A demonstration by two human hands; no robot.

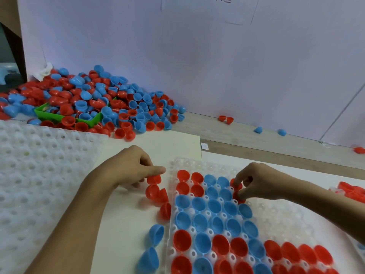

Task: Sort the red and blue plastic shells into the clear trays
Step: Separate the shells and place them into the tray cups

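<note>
Clear plastic dimpled tray (280, 216) lies at the near right part of the bench (122, 224), its left pockets filled with red and blue plastic half-shells (214, 206), open side up. Right hand (254, 183) over the tray's far rows, fingers (240, 192) curled, pinching a red shell (237, 195) at a pocket. Left hand (130, 165) just beside the tray's far left corner, fingers bent, gripping another red shell (154, 179). Loose red shells (158, 194) and two blue shells (153, 246) lie along the tray's left edge. Mixed shell heap (94, 99) at far left, around a green bin (59, 115). White dimpled trays (39, 165) stacked at left.
</note>
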